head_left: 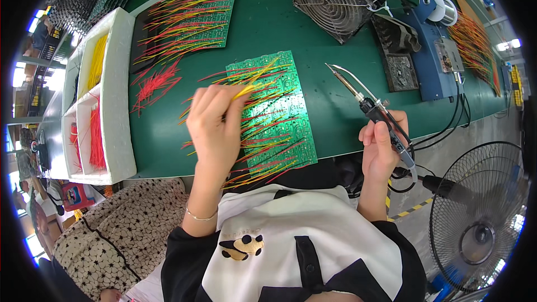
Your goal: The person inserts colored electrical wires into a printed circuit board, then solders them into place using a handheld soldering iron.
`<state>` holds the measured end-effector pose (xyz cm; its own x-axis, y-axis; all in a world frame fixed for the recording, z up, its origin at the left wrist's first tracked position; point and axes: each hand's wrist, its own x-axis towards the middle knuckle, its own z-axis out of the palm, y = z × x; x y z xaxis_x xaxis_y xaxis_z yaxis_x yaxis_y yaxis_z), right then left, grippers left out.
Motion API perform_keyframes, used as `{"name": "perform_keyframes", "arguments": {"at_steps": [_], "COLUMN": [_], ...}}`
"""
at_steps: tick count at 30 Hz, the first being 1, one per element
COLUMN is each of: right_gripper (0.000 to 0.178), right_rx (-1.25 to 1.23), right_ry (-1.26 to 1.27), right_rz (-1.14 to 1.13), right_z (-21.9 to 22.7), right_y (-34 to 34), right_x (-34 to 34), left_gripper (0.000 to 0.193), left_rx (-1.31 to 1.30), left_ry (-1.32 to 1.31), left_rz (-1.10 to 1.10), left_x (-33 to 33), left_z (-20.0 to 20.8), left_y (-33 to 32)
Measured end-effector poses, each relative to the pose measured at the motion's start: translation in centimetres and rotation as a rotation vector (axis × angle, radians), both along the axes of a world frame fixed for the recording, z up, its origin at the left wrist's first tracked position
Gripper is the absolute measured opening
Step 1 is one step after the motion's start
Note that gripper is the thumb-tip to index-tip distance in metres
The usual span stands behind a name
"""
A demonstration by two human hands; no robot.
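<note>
My left hand (211, 126) is closed in a pinch on a few thin yellow wires (257, 78), which slant up over a green circuit board panel (299, 120). Rows of red and yellow wires stick out from that panel toward the left, partly hidden behind my hand. To the right of the panel, my right hand (380, 148) grips a soldering iron (373, 112) with a thin curved tube along it. The iron's tip points up and left, apart from the board.
A white foam box (120, 100) with yellow and red wires stands left, beside loose red wires (156, 85). Another wired panel (226, 22) lies behind. At the back right are a square fan (330, 3) and a blue soldering machine (428, 56) with a wire spool (442, 8).
</note>
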<state>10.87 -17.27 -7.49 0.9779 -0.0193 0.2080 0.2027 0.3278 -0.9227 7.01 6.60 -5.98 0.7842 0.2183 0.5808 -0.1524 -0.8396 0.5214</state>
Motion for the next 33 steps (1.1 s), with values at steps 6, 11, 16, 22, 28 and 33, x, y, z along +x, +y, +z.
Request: {"name": "perform_keyframes", "arguments": {"at_steps": [6,11,16,22,28,33], "right_gripper": [0.021,0.019,0.019,0.020,0.020,0.019], "right_rx": [0.018,0.018,-0.055,-0.062,-0.074,-0.069], "right_ry": [-0.018,-0.007,0.046,0.055,0.059,0.044], "right_rz": [0.010,0.043,0.077,0.044,0.028,0.037], "right_z": [-0.5,-0.1,0.2,-0.2,-0.1,-0.2], "right_y": [-1.4,-0.7,0.8,0.7,0.8,0.8], "right_x": [-0.6,-0.6,0.6,0.9,0.9,0.9], "left_gripper": [0.016,0.004,0.011,0.011,0.009,0.009], "left_rx": [-0.380,-0.393,-0.167,-0.101,0.052,0.217], "left_ry": [0.076,0.130,0.331,0.333,0.293,0.304], "left_rz": [0.042,0.022,-0.013,-0.114,-0.130,-0.149], "left_x": [-2.5,-2.0,1.1,2.0,2.2,2.4], "left_z": [2.3,1.4,2.2,1.4,1.8,2.0], "left_y": [-1.2,-0.9,-1.8,-1.8,-2.1,-2.0]}}
